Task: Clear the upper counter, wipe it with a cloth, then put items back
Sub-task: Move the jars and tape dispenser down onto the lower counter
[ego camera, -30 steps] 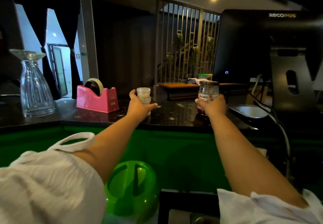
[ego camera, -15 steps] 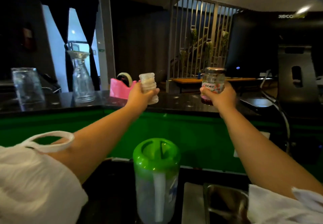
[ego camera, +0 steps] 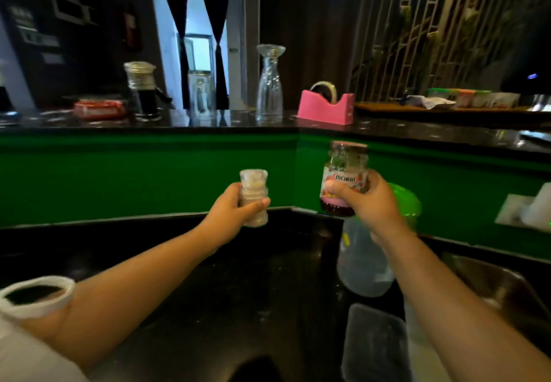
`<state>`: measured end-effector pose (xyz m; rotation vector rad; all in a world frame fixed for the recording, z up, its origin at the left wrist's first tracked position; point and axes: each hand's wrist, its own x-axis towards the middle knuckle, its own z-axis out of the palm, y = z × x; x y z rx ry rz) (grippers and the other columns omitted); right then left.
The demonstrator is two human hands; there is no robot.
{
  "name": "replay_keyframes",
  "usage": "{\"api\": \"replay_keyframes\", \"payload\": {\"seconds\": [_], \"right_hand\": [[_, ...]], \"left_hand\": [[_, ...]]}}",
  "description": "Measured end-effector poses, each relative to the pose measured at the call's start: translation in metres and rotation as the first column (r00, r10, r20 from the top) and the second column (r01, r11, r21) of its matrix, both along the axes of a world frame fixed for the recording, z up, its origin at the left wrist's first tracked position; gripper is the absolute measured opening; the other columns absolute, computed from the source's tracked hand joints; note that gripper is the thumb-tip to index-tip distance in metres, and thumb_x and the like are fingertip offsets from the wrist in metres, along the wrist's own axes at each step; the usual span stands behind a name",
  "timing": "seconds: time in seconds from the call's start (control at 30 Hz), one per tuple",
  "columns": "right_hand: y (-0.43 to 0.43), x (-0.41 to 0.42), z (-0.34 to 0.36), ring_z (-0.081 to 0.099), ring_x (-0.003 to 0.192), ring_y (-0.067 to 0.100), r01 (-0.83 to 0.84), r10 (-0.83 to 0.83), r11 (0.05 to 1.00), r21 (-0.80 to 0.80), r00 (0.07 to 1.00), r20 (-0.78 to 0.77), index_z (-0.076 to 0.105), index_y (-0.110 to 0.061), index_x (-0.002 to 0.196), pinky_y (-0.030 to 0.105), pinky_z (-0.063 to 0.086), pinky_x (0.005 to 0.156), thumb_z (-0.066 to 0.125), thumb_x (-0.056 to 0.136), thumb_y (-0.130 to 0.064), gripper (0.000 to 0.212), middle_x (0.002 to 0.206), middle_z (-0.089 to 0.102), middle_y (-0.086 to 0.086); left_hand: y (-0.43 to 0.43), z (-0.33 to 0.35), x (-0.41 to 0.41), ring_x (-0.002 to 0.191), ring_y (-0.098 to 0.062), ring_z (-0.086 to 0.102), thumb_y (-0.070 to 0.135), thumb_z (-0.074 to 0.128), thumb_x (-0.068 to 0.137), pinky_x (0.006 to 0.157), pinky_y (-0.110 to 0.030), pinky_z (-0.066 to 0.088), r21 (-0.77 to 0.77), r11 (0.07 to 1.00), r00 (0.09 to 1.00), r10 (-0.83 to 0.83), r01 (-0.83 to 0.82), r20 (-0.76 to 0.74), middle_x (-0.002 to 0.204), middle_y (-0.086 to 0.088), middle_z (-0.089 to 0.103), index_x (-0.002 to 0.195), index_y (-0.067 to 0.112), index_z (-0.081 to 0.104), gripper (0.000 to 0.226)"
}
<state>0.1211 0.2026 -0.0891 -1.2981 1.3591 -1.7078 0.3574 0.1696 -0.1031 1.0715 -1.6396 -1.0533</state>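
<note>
Above the lower counter (ego camera: 253,277), both hands have dropped from the upper counter (ego camera: 179,125): the left hand (ego camera: 234,207) grips a small clear shaker (ego camera: 253,192), the right hand (ego camera: 371,204) grips the jam jar (ego camera: 344,169). Clearing is underway; the tape dispenser (ego camera: 326,108) and carafe (ego camera: 269,83) wait beyond them.

A white short sleeve (ego camera: 26,354) is seen on the left arm (ego camera: 143,286), its wide hemmed cuff (ego camera: 38,307) standing open; the left hand (ego camera: 229,208) and right hand (ego camera: 372,202) are left bare.
</note>
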Motion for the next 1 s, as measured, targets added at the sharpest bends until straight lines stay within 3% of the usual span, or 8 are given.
{"api": "replay_keyframes", "payload": {"seconds": [0.17,0.23,0.37,0.47,0.57,0.67,0.87,1.0], "right_hand": [[0.0,0.112,-0.076,0.068,0.091,0.013,-0.145,0.141,0.981,0.127,0.989,0.041,0.058,-0.017,0.109,0.026,0.055,0.076,0.082,0.068,-0.01,0.048,0.103,0.069,0.002],[0.002,0.153,-0.11,0.066,0.095,0.014,-0.166,0.155,0.966,0.2,0.986,0.067,0.057,-0.02,0.109,0.027,0.053,0.079,0.083,0.067,-0.012,0.05,0.104,0.068,0.0],[0.007,0.222,-0.171,0.061,0.093,0.007,-0.171,0.16,0.931,0.323,0.985,0.063,0.054,-0.018,0.113,0.012,0.049,0.066,0.083,0.066,-0.01,0.056,0.101,0.064,-0.007],[-0.001,0.251,-0.201,0.06,0.1,0.011,-0.153,0.158,0.903,0.401,0.987,0.02,0.052,-0.015,0.12,0.019,0.047,0.081,0.084,0.065,-0.01,0.064,0.108,0.062,-0.003],[-0.026,0.269,-0.213,0.059,0.107,0.018,-0.079,0.1,0.897,0.435,0.995,-0.027,0.051,-0.012,0.123,0.03,0.046,0.091,0.085,0.064,-0.009,0.069,0.114,0.062,0.003],[-0.054,0.285,-0.212,0.055,0.119,0.026,-0.01,0.043,0.89,0.455,0.997,-0.062,0.049,-0.012,0.129,0.039,0.043,0.101,0.084,0.065,-0.007,0.074,0.126,0.059,0.01],[-0.084,0.304,-0.213,0.051,0.124,0.031,0.029,0.051,0.879,0.477,0.987,-0.154,0.048,-0.006,0.13,0.024,0.039,0.083,0.08,0.069,-0.002,0.07,0.13,0.056,0.014],[-0.092,0.311,-0.22,0.051,0.124,0.03,0.027,0.062,0.878,0.479,0.984,-0.17,0.048,-0.007,0.13,0.024,0.038,0.084,0.081,0.068,-0.002,0.07,0.13,0.056,0.013]], "left_hand": [[0.02,-0.058,0.096,0.103,-0.02,0.062,0.022,0.065,0.086,0.09,-0.033,0.051,0.111,0.989,0.993,0.087,-0.095,0.074,0.112,-0.007,0.062,0.12,0.012,0.049,0.039],[0.027,-0.081,0.131,0.1,-0.019,0.062,0.02,0.066,0.085,0.085,-0.029,0.051,0.153,0.98,0.989,0.115,-0.129,0.092,0.111,-0.008,0.062,0.115,0.014,0.049,0.035],[0.042,-0.118,0.191,0.092,-0.01,0.061,0.019,0.068,0.083,0.072,-0.016,0.049,0.207,0.96,0.976,0.163,-0.19,0.143,0.109,-0.006,0.062,0.115,0.015,0.05,0.038],[0.049,-0.133,0.225,0.093,-0.009,0.06,0.019,0.07,0.081,0.071,-0.014,0.048,0.227,0.95,0.965,0.172,-0.216,0.199,0.108,-0.003,0.061,0.121,0.012,0.048,0.046],[0.048,-0.141,0.249,0.096,-0.01,0.06,0.019,0.071,0.08,0.071,-0.013,0.048,0.22,0.947,0.954,0.177,-0.232,0.244,0.105,0.001,0.059,0.119,0.015,0.047,0.046],[0.045,-0.146,0.267,0.104,-0.014,0.058,0.019,0.072,0.079,0.081,-0.017,0.048,0.239,0.935,0.948,0.202,-0.261,0.244,0.109,0.002,0.058,0.121,0.017,0.045,0.05],[0.031,-0.156,0.294,0.102,-0.012,0.059,0.018,0.073,0.078,0.082,-0.018,0.049,0.269,0.915,0.942,0.241,-0.301,0.233,0.11,0.003,0.06,0.123,0.016,0.047,0.052],[0.01,-0.161,0.298,0.103,-0.011,0.057,0.016,0.073,0.078,0.083,-0.018,0.046,0.263,0.913,0.937,0.249,-0.312,0.245,0.11,0.005,0.058,0.123,0.019,0.047,0.053]]}}
